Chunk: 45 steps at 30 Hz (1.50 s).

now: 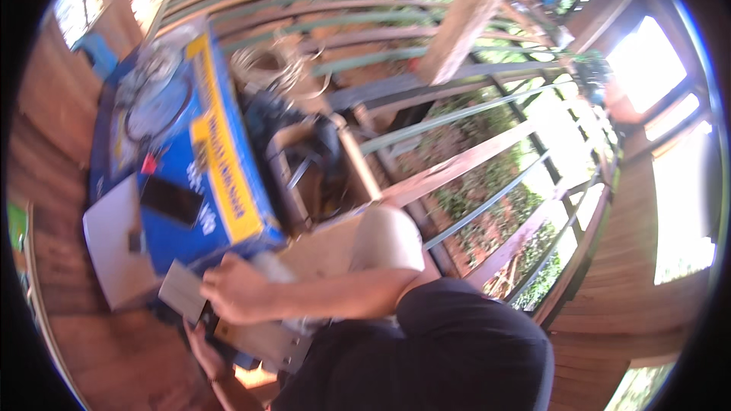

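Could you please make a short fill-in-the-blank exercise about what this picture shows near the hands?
1. The large box is blue with a ____ stripe.
2. A flat black rectangle lies on ____ of the box.
3. The right hand touches a small ____ card.
4. The railing is made of ____.

Missing words: yellow; top; grey; wood

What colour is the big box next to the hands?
The big box is blue with yellow bands, seen best in the head view.
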{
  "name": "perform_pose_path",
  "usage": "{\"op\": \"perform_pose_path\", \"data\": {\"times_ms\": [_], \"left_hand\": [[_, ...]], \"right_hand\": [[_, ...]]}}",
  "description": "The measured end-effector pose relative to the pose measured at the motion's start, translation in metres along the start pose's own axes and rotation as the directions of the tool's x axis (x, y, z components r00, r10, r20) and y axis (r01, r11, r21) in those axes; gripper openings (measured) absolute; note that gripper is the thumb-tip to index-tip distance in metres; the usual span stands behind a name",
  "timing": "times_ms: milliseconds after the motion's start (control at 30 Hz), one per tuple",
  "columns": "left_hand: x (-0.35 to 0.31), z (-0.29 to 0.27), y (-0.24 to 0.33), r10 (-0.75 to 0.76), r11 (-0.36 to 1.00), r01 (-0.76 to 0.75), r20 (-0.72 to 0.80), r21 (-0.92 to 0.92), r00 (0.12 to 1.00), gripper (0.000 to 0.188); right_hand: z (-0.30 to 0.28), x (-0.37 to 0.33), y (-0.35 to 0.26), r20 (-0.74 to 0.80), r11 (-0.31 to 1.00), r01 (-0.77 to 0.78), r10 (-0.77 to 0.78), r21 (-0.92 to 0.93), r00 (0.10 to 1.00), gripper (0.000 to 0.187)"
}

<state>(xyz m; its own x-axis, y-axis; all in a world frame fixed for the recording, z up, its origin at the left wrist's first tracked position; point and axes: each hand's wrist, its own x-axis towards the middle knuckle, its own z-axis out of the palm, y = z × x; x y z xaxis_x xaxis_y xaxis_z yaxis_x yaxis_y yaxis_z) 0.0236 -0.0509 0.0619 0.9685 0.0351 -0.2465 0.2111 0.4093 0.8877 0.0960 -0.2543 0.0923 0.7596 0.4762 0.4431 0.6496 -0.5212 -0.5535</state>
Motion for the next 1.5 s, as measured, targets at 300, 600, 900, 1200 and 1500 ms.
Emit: {"op": "perform_pose_path", "data": {"times_ms": [300,600,900,1200,1500], "left_hand": [[0.005,-0.016,-0.008,0.057,0.988,-0.048,-0.052,0.148,0.997,0.072],[0.006,-0.016,-0.006,0.070,0.979,-0.057,-0.063,0.195,0.996,0.073],[0.006,-0.019,-0.009,0.076,0.978,-0.059,-0.079,0.201,0.994,0.069],[0.012,-0.031,-0.014,0.112,0.966,-0.100,-0.038,0.237,0.993,0.060],[-0.004,-0.004,-0.007,0.129,0.956,-0.085,-0.144,0.279,0.981,0.055]], "right_hand": [[0.009,-0.001,0.003,-0.031,0.999,-0.052,0.051,-0.011,0.998,0.013],[0.009,0.001,0.002,-0.037,0.998,-0.051,0.050,-0.031,0.998,0.013],[0.011,0.002,0.004,-0.026,0.998,-0.045,0.044,-0.046,0.999,0.014],[0.005,0.008,-0.002,-0.032,0.997,-0.028,0.026,-0.074,0.999,0.016],[-0.027,-0.020,0.018,-0.165,0.964,-0.178,0.211,0.196,0.963,0.031]]}}
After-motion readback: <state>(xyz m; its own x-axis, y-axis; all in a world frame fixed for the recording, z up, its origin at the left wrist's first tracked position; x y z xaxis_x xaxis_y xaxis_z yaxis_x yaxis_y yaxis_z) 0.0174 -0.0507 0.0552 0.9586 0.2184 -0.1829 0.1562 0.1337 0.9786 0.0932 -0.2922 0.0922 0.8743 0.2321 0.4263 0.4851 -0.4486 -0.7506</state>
